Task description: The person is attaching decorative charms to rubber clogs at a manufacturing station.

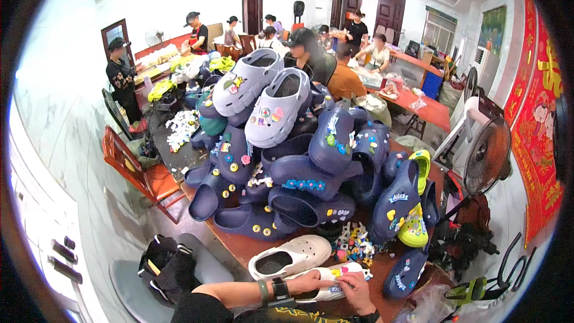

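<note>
At the table's near edge lies a white clog [326, 274] with colourful charms on its upper. My left hand [306, 282] lies across this clog with bent fingers and grips it. My right hand [357, 293] is closed in a pinch against the clog's near side, close to the left fingertips; what is between its fingers is too small to make out. Just beyond my left hand rests a second white clog [317, 245], its upper without charms. A loose heap of small colourful shoe charms [354, 243] lies beyond the charmed clog.
Navy clogs [305, 176] with charms are piled high ahead, two lavender clogs [278, 107] on top. A navy clog [405, 275] lies right of my hands. A fan [487, 155] stands right, a wooden chair [140, 170] left. Several people work at tables behind.
</note>
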Motion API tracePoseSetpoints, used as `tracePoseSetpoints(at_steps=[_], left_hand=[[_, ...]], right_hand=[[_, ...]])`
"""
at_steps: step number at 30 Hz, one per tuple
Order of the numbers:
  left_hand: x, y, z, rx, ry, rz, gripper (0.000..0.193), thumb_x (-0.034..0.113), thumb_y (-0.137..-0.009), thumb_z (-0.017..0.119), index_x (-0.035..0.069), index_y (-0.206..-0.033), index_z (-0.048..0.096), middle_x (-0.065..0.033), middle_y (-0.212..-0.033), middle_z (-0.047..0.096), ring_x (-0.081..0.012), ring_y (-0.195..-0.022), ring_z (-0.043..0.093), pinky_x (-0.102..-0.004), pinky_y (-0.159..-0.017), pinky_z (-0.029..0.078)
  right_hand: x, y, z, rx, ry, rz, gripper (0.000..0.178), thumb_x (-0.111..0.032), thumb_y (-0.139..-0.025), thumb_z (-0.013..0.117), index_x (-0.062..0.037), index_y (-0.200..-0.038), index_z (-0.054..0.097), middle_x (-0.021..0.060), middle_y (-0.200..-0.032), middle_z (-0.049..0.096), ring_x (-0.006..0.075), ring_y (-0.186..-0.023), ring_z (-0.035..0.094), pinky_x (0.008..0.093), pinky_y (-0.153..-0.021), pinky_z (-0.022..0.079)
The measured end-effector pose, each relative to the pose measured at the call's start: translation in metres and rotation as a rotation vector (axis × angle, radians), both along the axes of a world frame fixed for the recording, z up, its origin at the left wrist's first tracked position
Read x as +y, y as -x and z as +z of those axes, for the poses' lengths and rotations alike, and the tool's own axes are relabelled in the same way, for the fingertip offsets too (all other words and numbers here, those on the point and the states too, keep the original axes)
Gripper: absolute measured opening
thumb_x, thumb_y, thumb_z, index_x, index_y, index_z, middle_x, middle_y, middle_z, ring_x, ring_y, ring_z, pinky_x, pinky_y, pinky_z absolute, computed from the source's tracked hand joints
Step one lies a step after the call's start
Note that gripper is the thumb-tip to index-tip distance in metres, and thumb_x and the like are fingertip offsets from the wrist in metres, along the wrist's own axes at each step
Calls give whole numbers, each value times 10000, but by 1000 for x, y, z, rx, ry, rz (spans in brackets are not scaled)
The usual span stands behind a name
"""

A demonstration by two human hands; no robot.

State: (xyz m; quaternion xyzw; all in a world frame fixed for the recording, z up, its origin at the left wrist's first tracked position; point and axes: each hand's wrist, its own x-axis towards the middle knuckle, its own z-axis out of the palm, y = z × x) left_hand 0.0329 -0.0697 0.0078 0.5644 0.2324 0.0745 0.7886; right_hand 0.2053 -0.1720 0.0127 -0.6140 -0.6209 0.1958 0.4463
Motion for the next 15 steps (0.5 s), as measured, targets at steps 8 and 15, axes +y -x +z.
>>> tracePoseSetpoints(at_steps=[8, 15], left_hand=[[7, -7, -61, 205, -125, -96, 337, 279, -909, 597, 36, -1143, 598, -8, -1011, 646, -92, -881, 569, -260, -776, 455], [0, -2, -18, 52, -144, 92, 350, 377, -870, 637, 28, -874, 666, 28, -727, 592, -65, -633, 498, -239, -519, 372]], right_hand=[[3, -27, 5, -104, 32, 195, 153, -112, -731, 722, -125, -883, 706, 27, -952, 626, 222, -925, 561, 339, -827, 430], [36, -40, 19, -213, 159, 452, 161, -169, -771, 664, -180, -929, 696, 37, -930, 628, 247, -926, 573, 335, -797, 466]])
